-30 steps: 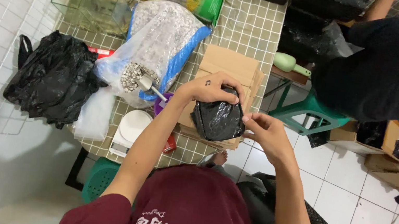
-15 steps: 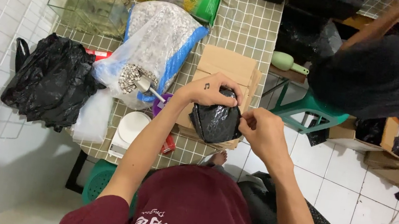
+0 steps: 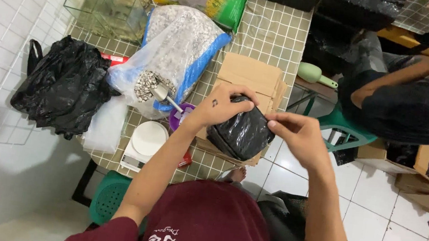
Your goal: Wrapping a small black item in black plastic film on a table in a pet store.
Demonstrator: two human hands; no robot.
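Both hands grasp a small, filled black plastic bag [image 3: 240,136]: the left hand [image 3: 220,106] presses over its top to steady it, while the right hand [image 3: 296,136] pinches the bag's upper right edge between fingertips, as if gathering the plastic. The bag rests on flattened cardboard [image 3: 249,75] at the tiled counter's [image 3: 273,33] near right edge, close to the person's body. Just left lie a clear sack of pale gravel [image 3: 174,46] with a metal scoop [image 3: 163,94], and a white kitchen scale [image 3: 146,141]. A crumpled black bag [image 3: 64,84] sits at the counter's left edge.
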